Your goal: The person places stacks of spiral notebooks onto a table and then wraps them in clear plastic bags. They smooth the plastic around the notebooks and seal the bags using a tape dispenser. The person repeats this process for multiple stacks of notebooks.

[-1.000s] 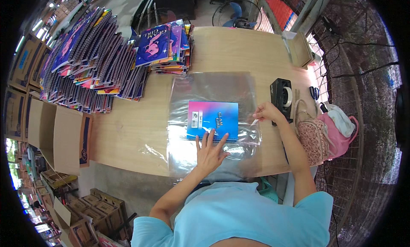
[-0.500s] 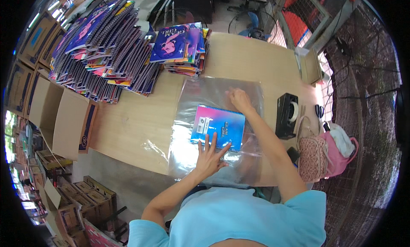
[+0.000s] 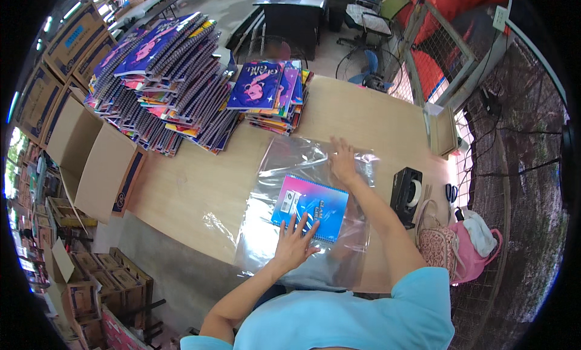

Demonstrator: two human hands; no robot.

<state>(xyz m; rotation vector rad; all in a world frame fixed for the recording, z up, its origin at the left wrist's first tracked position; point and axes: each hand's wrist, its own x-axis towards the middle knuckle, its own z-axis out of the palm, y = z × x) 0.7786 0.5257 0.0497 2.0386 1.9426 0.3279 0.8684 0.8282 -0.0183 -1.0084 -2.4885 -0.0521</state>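
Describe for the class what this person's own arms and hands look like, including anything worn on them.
Short, plain light-blue sleeves cover the upper arms, leaving both forearms bare. The left hand and right hand are ungloved. No watch or bracelet shows; rings are too small to tell.

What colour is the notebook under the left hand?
The notebook shades from pink into blue; the current head view shows it best.
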